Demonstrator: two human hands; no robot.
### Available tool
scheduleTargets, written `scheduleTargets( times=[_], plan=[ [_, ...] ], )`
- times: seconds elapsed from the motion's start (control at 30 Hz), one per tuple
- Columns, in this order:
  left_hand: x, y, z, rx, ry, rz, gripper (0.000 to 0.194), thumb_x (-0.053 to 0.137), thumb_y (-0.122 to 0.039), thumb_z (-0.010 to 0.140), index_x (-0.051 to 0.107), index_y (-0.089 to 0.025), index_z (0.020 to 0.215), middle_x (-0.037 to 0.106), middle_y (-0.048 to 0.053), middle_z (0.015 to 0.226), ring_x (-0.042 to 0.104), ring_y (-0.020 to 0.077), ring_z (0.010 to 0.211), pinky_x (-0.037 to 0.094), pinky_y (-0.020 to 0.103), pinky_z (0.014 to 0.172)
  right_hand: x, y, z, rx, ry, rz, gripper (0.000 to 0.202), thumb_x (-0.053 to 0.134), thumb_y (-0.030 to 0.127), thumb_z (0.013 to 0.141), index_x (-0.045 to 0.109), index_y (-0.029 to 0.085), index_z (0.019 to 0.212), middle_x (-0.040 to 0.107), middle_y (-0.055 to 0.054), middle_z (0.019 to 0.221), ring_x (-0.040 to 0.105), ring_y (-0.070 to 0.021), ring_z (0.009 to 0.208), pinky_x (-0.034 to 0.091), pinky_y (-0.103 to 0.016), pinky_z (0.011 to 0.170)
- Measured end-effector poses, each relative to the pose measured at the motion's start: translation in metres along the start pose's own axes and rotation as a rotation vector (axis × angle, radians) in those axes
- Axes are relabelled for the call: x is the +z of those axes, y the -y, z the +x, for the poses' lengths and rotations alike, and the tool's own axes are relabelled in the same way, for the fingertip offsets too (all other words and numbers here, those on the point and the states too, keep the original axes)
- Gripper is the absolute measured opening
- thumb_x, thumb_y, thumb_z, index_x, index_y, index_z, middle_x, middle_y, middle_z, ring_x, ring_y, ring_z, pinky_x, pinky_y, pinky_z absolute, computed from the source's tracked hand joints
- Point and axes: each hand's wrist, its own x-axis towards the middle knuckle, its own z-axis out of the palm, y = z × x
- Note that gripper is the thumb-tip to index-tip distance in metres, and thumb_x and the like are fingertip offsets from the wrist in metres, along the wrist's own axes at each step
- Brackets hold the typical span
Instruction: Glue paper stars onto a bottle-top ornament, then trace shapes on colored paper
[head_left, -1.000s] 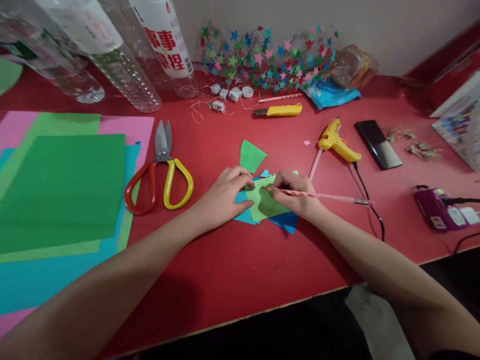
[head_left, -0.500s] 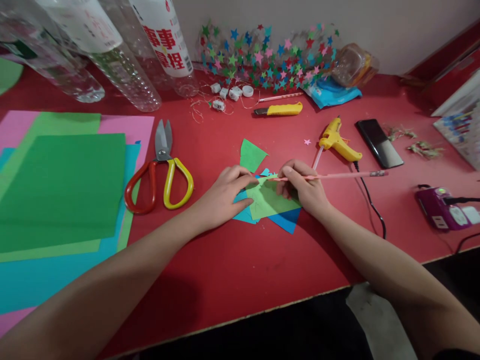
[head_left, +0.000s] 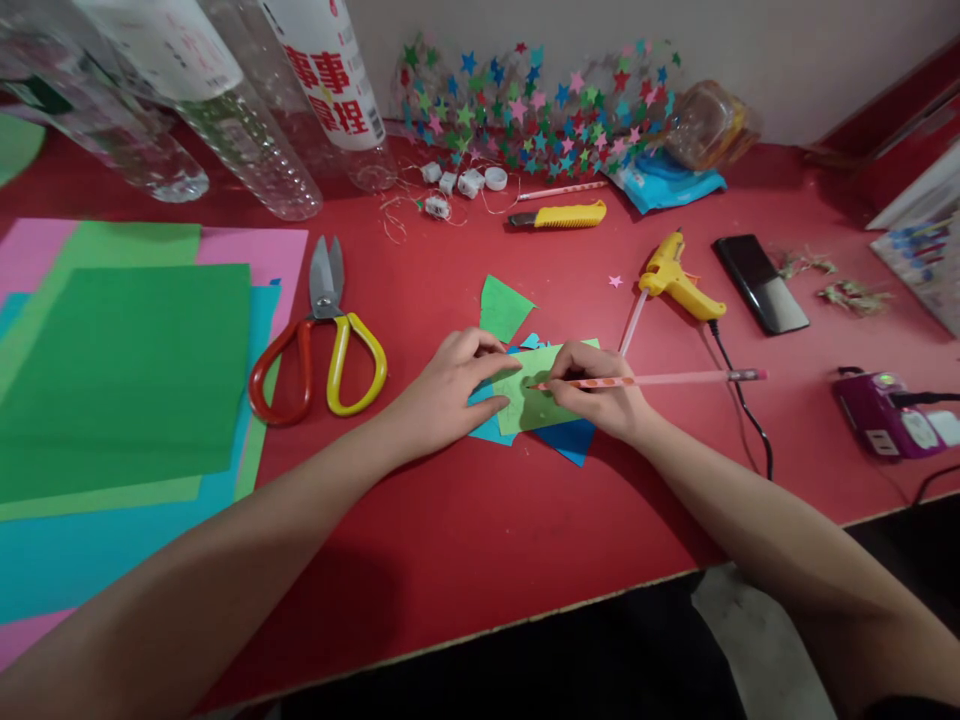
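Observation:
My right hand (head_left: pixel 600 390) grips a pink patterned pencil (head_left: pixel 671 378), its tip on a light green piece of paper (head_left: pixel 517 410). Faint pencil marks show on that paper. With fingers stretched out and apart, my left hand (head_left: pixel 465 385) lies on the paper's left part. Blue paper pieces (head_left: pixel 574 440) stick out from beneath the light green one. Just beyond my hands lies a green paper scrap (head_left: pixel 504 308).
Large scissors (head_left: pixel 326 320) and stacked coloured sheets (head_left: pixel 135 370) lie to the left. Behind are bottles (head_left: pixel 330 80), a yellow cutter knife (head_left: pixel 570 216) and a star-filled clear container (head_left: pixel 540 110). A glue gun (head_left: pixel 679 280), phone (head_left: pixel 761 283) and purple power adapter (head_left: pixel 885 415) are at right.
My right hand and the pencil have shifted down toward me, the tip moving lower on the light green paper and uncovering its upper right corner. My left hand stays in place.

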Motion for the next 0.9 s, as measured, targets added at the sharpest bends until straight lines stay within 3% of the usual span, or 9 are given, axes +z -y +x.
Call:
scheduleTargets(
  times=[0.67,0.9],
  plan=[
    [0.0013,0.0019,0.0002,0.017,-0.014,-0.002,0.026,0.062,-0.028,0.086,0.067,-0.020,0.110,0.049,0.008,0.116,0.047,0.0244,0.113,0.041,0.043,0.101,-0.0026,0.0001,0.0012,-0.014,0.072,0.002,0.007,0.050,0.012,0.066,0.050,0.018,0.061,0.049,0.005,0.058,0.039,-0.0055,0.050,0.029,-0.020,0.046],
    [0.0004,0.0017,-0.0004,0.047,-0.020,-0.027,0.018,0.060,-0.026,0.088,0.069,-0.021,0.102,0.048,0.007,0.114,0.047,0.0231,0.109,0.042,0.042,0.098,0.0000,-0.0011,0.0028,-0.013,0.041,-0.011,0.010,0.051,0.014,0.067,0.045,0.019,0.060,0.045,0.006,0.056,0.036,-0.0056,0.050,0.028,-0.020,0.047]
  ],
)
